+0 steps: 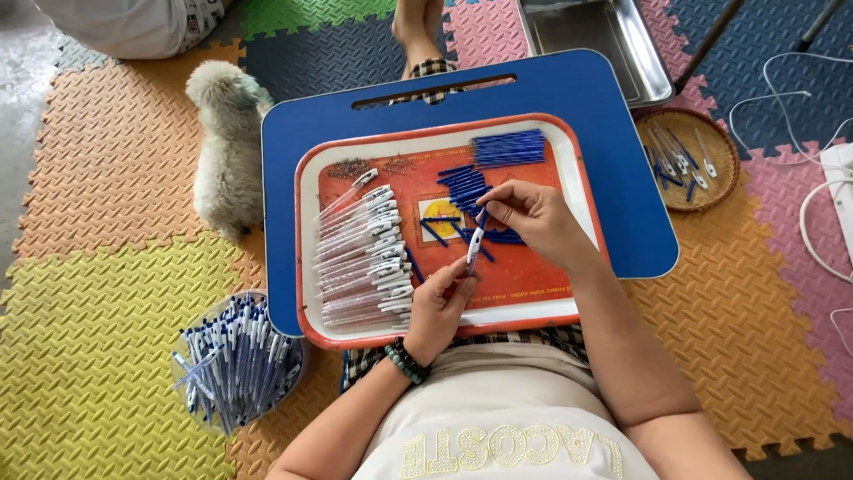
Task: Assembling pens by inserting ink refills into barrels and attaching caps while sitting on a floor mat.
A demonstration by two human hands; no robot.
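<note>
Many foam floor tiles (107, 302), lap desk (569, 98)

We note a blue lap desk (577, 107) bearing an orange-red tray (533, 276) with a white rim. On it lie dark blue pen tips (506, 148) and clear barrels with white clips (364, 253). The floor mat (98, 356) shows yellow, orange, pink, green and navy textured tiles. The dog (227, 151) is cream-white.

Single head-worn view, steeply downward, close over lap tray (306, 222), floor mats (98, 293) around
</note>
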